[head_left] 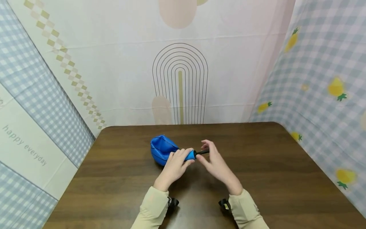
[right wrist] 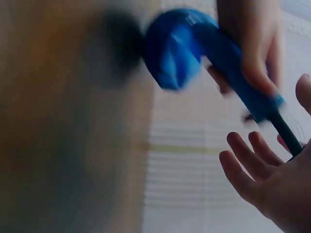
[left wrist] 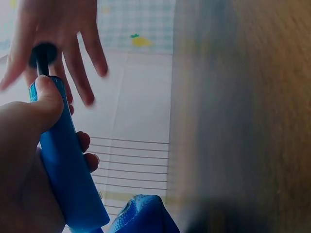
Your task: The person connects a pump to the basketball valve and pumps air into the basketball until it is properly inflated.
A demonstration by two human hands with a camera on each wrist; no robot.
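Observation:
My left hand (head_left: 175,166) grips the blue barrel of a hand pump (head_left: 190,155), its thumb lying along the barrel near the top in the left wrist view. From the barrel's end a black plunger rod (right wrist: 285,133) sticks out toward my right hand (head_left: 216,164). The palm of that hand is at the black handle (left wrist: 43,54), with the fingers spread and loosely straight. At the pump's other end sits a blue ball (head_left: 162,150), partly deflated, with a dented, creased side and dark seams. The left hand hides where pump and ball meet in the head view.
A brown wooden table (head_left: 120,184) lies under the hands. Behind it hangs a pale patterned cloth (head_left: 128,79), with a checked cloth (head_left: 320,105) showing yellow fruit on the right. Small black devices sit at both wrists, below the cream sleeves (head_left: 154,203).

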